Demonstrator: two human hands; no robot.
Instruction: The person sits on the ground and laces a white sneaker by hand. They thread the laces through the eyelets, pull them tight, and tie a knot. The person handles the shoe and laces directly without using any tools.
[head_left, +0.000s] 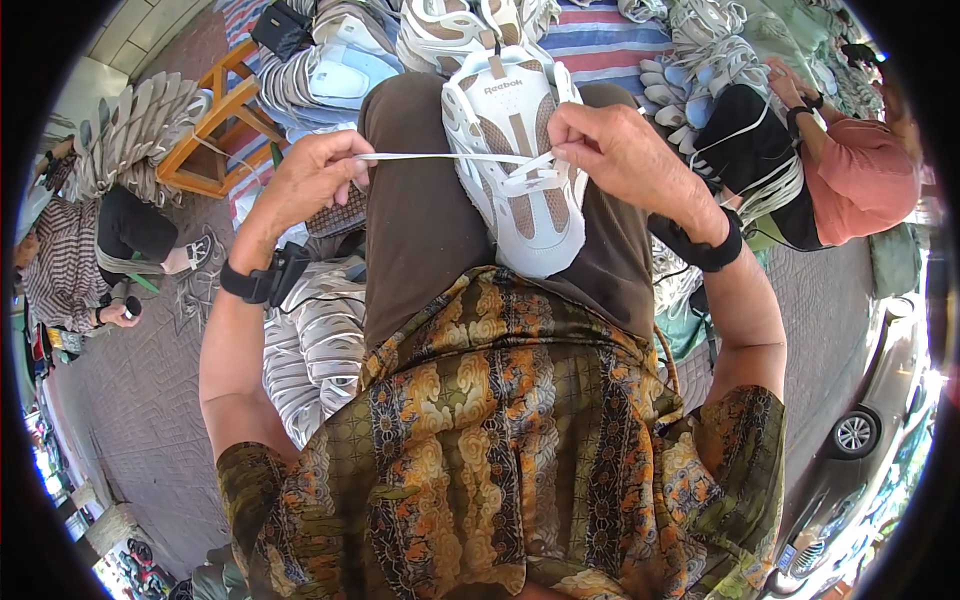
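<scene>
Sneaker [515,210] in white, grey and brown, upper side facing up, rests on the lap of a seated person in dark brown trousers [415,225], at the upper middle of the view, its rounded toe pointing back toward the body. From the far left: a seated co-worker in a striped top [65,260], beside a tall row of pale shoe parts [130,140]; next, an orange wooden frame [215,130], and a stack of whitish and light blue shoe parts [345,75] just right of it. Nearer the middle, the person's left hand [315,175], wearing a black wristband [265,280], has thumb and fingertips pinched together on a white lace [430,156], which runs taut sideways to the sneaker. Below that forearm sits a bundle of white-and-grey shoe parts [315,340]. At the centre, a patterned brown, gold and green shirt [480,420] covers the person's torso. Right of the sneaker's middle, the right hand [630,155] has thumb and forefinger closed on the lace close to the crossed lacing; whether its other fingers touch the shoe cannot be told. Another black band [715,245] circles that wrist. Farther right, a co-worker in a salmon-pink top [860,175] sits near piled shoe parts [700,75], and a grey car [850,400] stands at the lower right edge.
</scene>
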